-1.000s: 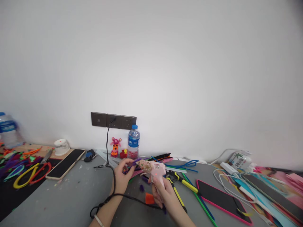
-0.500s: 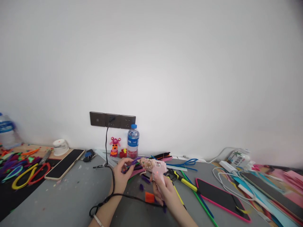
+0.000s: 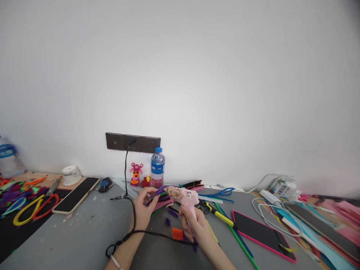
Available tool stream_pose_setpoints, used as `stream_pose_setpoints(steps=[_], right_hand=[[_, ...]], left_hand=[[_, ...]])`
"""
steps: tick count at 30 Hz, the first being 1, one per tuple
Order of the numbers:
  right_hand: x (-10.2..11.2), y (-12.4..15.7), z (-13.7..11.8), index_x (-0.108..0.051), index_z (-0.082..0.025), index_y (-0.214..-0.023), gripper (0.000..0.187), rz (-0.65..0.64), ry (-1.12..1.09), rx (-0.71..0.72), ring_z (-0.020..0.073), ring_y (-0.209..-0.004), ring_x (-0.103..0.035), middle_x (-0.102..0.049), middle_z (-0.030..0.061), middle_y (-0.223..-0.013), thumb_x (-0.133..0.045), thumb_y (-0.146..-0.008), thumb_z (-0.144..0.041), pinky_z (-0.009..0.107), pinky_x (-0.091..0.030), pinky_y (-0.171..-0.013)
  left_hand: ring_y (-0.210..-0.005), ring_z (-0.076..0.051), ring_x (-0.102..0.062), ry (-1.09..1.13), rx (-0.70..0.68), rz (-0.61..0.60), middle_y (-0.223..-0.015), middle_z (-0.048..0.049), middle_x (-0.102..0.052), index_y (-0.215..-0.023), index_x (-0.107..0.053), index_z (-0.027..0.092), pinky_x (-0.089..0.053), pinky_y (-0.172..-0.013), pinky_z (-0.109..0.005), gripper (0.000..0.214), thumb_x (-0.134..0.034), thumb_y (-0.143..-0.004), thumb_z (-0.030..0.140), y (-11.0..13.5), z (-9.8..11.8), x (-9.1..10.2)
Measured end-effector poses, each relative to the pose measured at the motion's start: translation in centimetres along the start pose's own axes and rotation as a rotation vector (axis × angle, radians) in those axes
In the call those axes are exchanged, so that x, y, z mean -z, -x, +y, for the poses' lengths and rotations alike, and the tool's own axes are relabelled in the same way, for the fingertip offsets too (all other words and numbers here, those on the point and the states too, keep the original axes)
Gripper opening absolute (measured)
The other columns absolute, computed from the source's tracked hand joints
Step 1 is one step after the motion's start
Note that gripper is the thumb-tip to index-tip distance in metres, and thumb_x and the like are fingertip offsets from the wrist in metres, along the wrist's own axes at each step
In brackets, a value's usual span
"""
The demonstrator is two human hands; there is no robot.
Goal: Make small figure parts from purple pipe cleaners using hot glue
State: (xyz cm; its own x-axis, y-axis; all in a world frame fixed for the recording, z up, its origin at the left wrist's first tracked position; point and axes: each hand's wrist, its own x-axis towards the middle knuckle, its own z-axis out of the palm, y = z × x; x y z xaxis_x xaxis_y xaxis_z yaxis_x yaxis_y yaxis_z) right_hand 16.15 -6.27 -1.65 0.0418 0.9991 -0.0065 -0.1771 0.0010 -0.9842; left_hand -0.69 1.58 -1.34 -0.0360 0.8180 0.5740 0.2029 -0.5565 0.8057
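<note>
At the lower centre of the frame, the left hand (image 3: 143, 210) pinched a purple strip (image 3: 161, 190) and the right hand (image 3: 194, 224) gripped the glue gun (image 3: 189, 197), its nozzle (image 3: 168, 191) near the strip. Good work likely needed a steady pinch, fingertips clear of heat, and slack cord (image 3: 157, 234).

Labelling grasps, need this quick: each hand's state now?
Left hand: closed, pinching a purple fuzzy piece.
Right hand: closed around the pink glue gun.
</note>
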Motion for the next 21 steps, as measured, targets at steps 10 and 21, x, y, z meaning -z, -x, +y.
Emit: stream_pose_setpoints(steps=[10,21], right_hand=[[0.44,-0.25,1.02,-0.049,-0.018,-0.072,0.052,0.044,-0.014,0.015,0.0043,-0.027,-0.026,-0.038,-0.0104,-0.038,-0.058,-0.075,-0.069,0.017,-0.021,-0.028],[0.47,-0.3,1.16,-0.047,-0.019,-0.069,0.051,0.096,0.013,0.028,0.0042,-0.028,-0.028,-0.039,-0.0099,-0.039,-0.058,-0.076,-0.068,0.017,-0.021,-0.029]], left_hand=[[-0.064,-0.017,-0.062,0.006,0.009,0.0,-0.073,-0.003,-0.067,-0.08,-0.068,0.019,-0.047,-0.056,-0.024,0.01,-0.063,-0.076,0.027,-0.01,-0.02,0.04],[-0.065,-0.018,-0.062,-0.033,-0.028,0.007,-0.074,-0.0028,-0.068,-0.079,-0.069,0.02,-0.047,-0.06,-0.025,0.009,-0.063,-0.076,0.026,-0.11,0.05,0.17]])
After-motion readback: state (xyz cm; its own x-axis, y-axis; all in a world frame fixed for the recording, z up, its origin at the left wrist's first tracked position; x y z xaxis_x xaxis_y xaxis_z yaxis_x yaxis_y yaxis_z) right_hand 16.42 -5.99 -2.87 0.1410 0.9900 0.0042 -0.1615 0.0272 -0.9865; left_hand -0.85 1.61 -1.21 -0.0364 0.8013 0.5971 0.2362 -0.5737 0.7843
